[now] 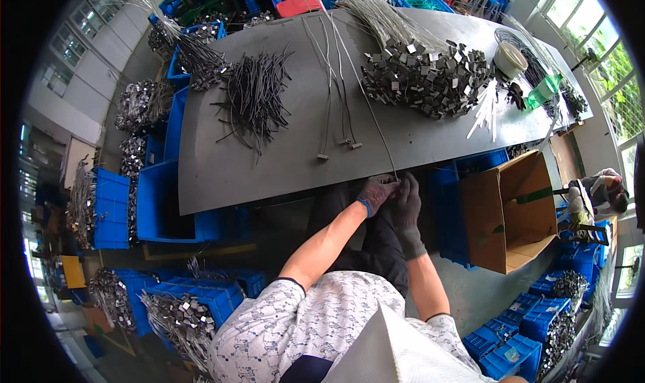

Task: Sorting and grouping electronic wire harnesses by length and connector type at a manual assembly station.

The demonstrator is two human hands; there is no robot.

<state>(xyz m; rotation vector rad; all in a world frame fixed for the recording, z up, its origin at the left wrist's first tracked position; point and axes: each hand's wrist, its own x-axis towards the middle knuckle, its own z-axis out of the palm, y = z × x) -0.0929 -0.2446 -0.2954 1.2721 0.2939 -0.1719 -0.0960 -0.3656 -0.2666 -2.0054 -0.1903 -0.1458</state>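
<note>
The grey table (269, 175) spans the view, its near edge just before the person. A cardboard box (531, 211) stands open to the right, below table level. On the tabletop, a heap of grey metal-ended wires (430, 77) lies at right and a bundle of dark strips (255, 97) at left. Both gloved hands meet at the near edge. The left hand (378, 193) pinches the near end of a long wire (381, 138) at its fingertips; the rest runs away across the tabletop. The right hand (408, 198) is just beside that end, fingers bent; whether they grip it cannot be determined. Small metal end pieces (322, 157) lie beyond the hands, left of the wire.
</note>
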